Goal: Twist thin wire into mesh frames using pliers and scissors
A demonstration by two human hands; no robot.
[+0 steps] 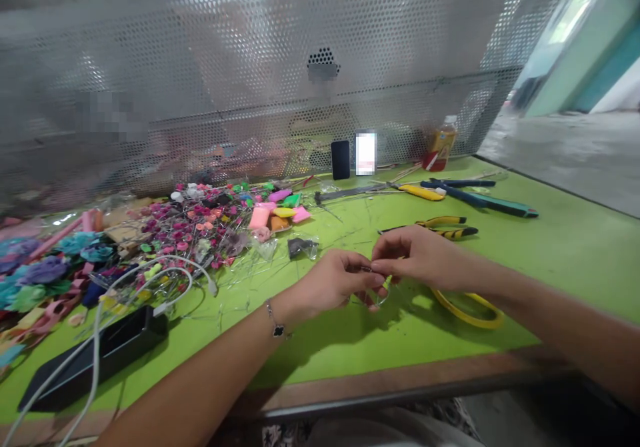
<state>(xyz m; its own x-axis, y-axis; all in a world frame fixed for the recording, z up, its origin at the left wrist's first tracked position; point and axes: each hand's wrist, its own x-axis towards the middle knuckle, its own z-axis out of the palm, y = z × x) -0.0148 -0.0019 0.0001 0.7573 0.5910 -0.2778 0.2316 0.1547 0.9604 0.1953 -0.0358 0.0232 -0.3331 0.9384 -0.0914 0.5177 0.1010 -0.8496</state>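
My left hand (327, 283) and right hand (417, 255) are together, fingertips pinching a thin silver wire (369, 269); short, tight grip keeps it steady, honestly.

Right in front of me, a perforated metal screen (240, 47) rises along the far edge of my lime-green worktable (565, 267), whose brown wooden front edge (400, 385) runs closest to me. Off to my right, a grey concrete floor (560, 153) stretches past the table toward a mint-green wall (565, 60) and a teal panel (607, 77), with bright daylight in a window (580, 3) high up.
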